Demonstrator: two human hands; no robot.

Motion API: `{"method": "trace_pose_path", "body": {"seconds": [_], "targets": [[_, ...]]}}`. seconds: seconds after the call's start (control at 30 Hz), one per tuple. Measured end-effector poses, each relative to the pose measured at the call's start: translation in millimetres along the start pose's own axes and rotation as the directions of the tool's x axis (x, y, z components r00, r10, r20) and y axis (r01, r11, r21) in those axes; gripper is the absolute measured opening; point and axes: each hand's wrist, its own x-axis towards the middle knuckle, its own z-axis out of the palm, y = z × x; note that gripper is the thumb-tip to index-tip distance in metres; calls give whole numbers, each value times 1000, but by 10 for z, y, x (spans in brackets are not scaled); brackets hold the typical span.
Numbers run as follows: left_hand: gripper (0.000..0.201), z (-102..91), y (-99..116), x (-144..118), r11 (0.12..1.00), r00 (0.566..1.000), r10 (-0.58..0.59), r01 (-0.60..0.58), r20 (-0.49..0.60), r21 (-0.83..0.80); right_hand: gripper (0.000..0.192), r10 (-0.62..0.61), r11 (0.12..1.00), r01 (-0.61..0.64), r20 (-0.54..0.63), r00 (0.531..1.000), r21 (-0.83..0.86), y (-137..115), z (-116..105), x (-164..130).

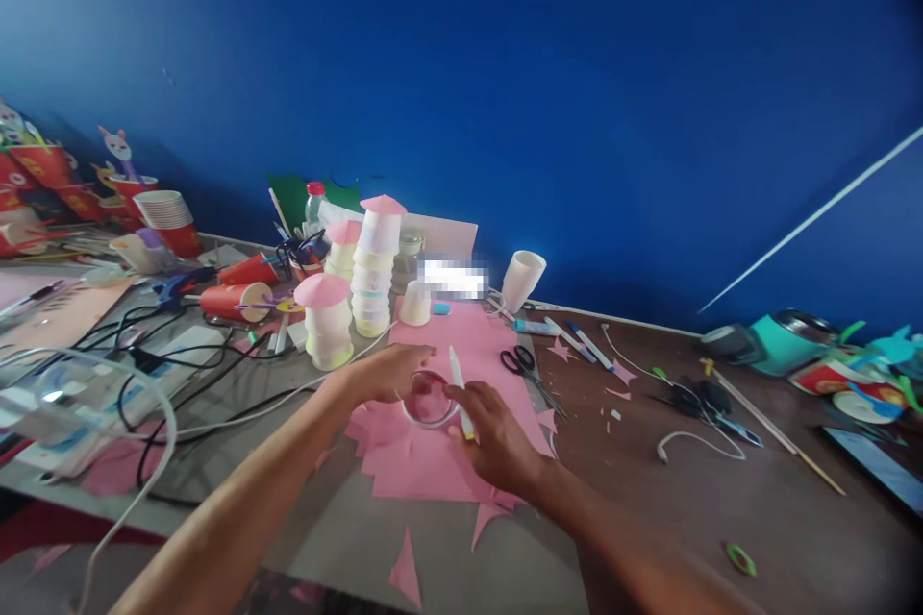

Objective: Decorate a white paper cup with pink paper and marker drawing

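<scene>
You have three pink-capped cup towers (371, 264) on the bench (692, 500), one pair of black scissors (520, 362), two loose white cups (522, 279), one clear ring (429, 401), and one white pen (460, 384).

A blurred patch (453, 277) hides something by the cups, and the left hand (393, 373) covers the ring's (431, 401) near rim.

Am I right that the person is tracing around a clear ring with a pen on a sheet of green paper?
Not quite: the head view shows the paper is pink, not green. The left hand does steady the clear ring on it, and the right hand holds a white pen at the ring's edge.
</scene>
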Motion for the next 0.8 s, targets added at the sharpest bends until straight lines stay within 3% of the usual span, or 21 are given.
{"method": "trace_pose_path", "body": {"seconds": [0.13, 0.3, 0.4, 0.6, 0.8], "targets": [[43, 90, -189, -77, 970, 971, -70, 12, -231, -244, 45, -91, 991, 105, 158, 983, -81, 25, 232, 21], [33, 205, -282, -51, 880, 902, -174, -38, -396, -474, 32, -179, 974, 193, 121, 976, -116, 46, 216, 56], [27, 269, -293, -44, 831, 869, -240, -46, -433, -554, 36, -164, 972, 175, 81, 983, -159, 87, 13, 8], [21, 380, -338, -53, 779, 832, -333, -22, -444, -627, 41, 46, 928, -78, -95, 994, -364, 473, -453, -359], [23, 444, -349, -60, 755, 839, -349, -11, -416, -656, 38, 163, 860, -183, -84, 983, -477, 863, -536, -689]]}}
